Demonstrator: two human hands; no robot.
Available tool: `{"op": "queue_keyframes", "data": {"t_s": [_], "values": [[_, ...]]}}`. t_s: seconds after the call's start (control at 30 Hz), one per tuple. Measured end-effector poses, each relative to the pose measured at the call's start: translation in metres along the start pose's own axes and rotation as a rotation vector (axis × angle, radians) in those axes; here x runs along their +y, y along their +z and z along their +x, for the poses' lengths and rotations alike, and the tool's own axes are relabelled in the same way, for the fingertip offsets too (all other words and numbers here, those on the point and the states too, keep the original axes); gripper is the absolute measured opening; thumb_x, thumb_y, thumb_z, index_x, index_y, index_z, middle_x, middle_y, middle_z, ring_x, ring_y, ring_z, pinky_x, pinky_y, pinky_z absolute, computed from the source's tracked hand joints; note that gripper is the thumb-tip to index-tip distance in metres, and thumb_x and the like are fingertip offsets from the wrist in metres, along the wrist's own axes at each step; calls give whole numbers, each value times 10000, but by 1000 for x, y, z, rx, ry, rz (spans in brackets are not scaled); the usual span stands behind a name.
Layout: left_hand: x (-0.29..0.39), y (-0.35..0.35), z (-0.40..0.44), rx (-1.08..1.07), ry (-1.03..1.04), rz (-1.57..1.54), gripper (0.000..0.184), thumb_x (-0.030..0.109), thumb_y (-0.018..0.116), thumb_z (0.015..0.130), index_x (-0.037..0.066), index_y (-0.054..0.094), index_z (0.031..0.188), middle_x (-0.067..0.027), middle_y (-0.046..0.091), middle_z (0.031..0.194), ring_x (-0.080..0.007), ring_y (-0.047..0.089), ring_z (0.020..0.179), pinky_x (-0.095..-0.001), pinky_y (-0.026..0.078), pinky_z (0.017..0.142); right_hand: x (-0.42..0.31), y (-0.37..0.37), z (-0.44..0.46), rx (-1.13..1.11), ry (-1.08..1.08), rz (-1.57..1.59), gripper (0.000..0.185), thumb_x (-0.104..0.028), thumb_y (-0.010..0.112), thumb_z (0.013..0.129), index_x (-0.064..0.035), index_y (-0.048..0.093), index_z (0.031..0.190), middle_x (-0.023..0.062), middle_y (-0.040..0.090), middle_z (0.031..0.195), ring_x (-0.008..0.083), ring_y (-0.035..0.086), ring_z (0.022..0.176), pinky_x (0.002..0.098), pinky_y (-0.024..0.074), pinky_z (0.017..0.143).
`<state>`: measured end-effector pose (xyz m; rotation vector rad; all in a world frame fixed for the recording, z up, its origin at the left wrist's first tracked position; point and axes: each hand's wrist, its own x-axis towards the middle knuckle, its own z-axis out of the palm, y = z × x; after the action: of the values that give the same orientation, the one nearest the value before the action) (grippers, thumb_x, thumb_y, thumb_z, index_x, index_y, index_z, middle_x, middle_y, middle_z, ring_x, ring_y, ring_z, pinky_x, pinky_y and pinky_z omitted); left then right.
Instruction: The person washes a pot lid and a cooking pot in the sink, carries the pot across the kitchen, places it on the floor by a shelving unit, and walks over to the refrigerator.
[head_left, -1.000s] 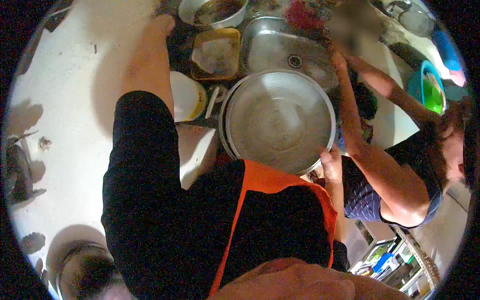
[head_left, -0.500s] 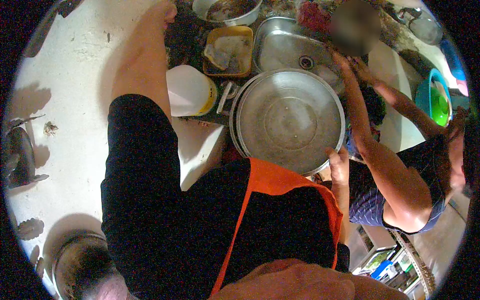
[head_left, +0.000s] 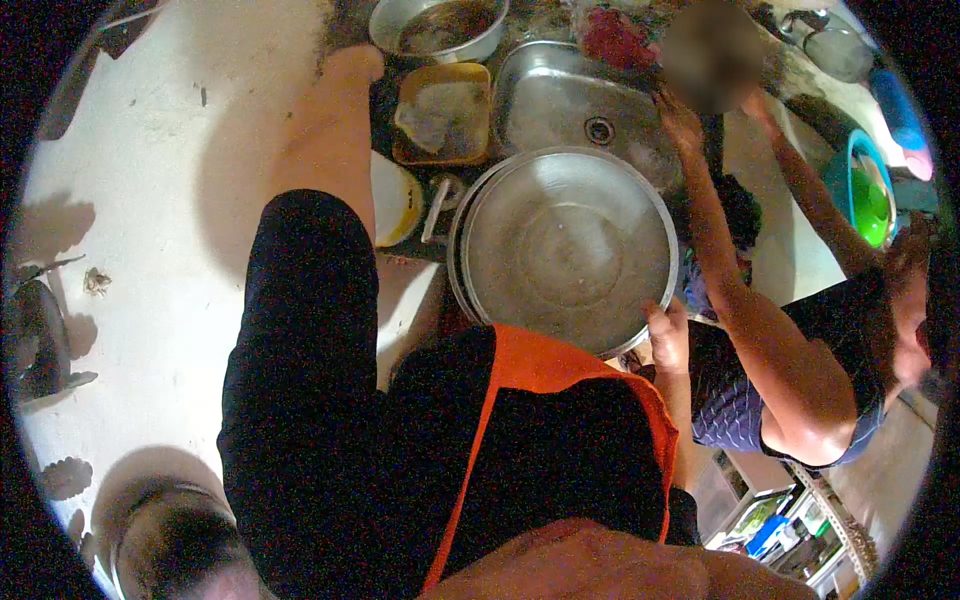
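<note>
My right hand [head_left: 668, 330] grips the lower right rim of a large round metal basin [head_left: 570, 250], its thumb over the edge. Another metal vessel with a side handle [head_left: 440, 208] shows under the basin's left edge. My left arm stretches away along the pale wall, and my left hand [head_left: 362, 64] is near a metal bowl of dark liquid [head_left: 440, 28]; its fingers are hidden. Below that bowl stands a yellow tub [head_left: 440, 115] with a pale item inside. A white container with a yellow band [head_left: 395, 200] is partly behind my left arm.
A steel sink [head_left: 560, 100] lies beyond the basin. At the right, a person's arms [head_left: 735, 290] reach beside the sink. A blue basin with a green bowl [head_left: 872, 205] stands farther right. Dark cookware [head_left: 175, 545] is at the lower left.
The camera view has shifted slightly. My left hand has moved right, toward the metal bowl, and my forearm covers more of the white container. The other person's hands have moved apart.
</note>
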<state>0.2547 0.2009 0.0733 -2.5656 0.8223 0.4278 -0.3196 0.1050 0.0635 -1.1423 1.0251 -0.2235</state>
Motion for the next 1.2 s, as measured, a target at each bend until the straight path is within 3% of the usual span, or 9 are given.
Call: {"op": "queue_keyframes", "data": {"t_s": [0.1,0.23,0.33,0.4,0.47,0.67,0.7,0.93,1.2], "values": [[11,24,13,-21,-35,-41,232,170,497,695,80,637,856,-146,600,953,-310,563,917,-431,444,778,10,0,3,-14,-105,88,409,-187,631,705,3,503,1044,44,545,947,141,487,806,269,407,721],[16,50,40,-4,-72,-66,231,172,504,694,78,633,861,-143,600,945,-305,564,904,-427,447,765,7,1,-2,-21,-64,23,368,-131,573,696,4,490,1028,23,530,905,116,479,785,255,410,709],[21,64,56,13,-94,-65,231,174,509,693,77,629,864,-140,600,938,-301,565,895,-425,449,755,-16,10,-8,-28,51,48,395,-129,546,709,17,492,1072,66,538,982,156,499,893,292,398,803],[20,71,62,15,-121,-60,231,175,513,692,76,627,867,-138,600,934,-298,566,888,-423,450,749,-11,9,-3,-72,-79,65,458,-213,599,685,25,509,1066,83,531,1047,179,493,958,310,387,842],[21,75,65,14,-139,-55,231,176,516,692,75,624,869,-137,599,930,-296,566,882,-421,452,743,-10,8,-3,-73,-109,-14,487,-153,569,667,34,468,1106,90,549,1029,185,507,931,299,386,832],[15,70,59,0,-160,-54,233,180,527,690,73,617,876,-132,599,918,-288,568,863,-415,456,724,-19,11,-3,-87,-126,42,482,-230,610,666,21,513,1066,91,544,1041,181,507,939,318,400,826],[13,70,57,-2,-164,-51,234,180,528,690,72,616,878,-131,599,916,-287,568,860,-414,457,721,-19,10,-4,-94,-20,65,473,-210,607,672,14,509,1078,89,552,1029,179,510,932,320,406,816],[14,62,50,-16,-171,-72,239,184,540,688,69,608,886,-125,599,902,-277,570,838,-407,462,699,-9,8,-2,-103,-138,149,463,-173,581,690,8,490,1106,87,553,1034,177,512,926,315,407,814],[12,60,52,-18,-196,-103,247,189,554,686,66,598,896,-118,599,885,-267,572,812,-399,468,674,-10,5,-4,-50,-38,49,527,-177,608,708,8,434,1170,79,536,1067,183,506,936,310,399,831]]}}
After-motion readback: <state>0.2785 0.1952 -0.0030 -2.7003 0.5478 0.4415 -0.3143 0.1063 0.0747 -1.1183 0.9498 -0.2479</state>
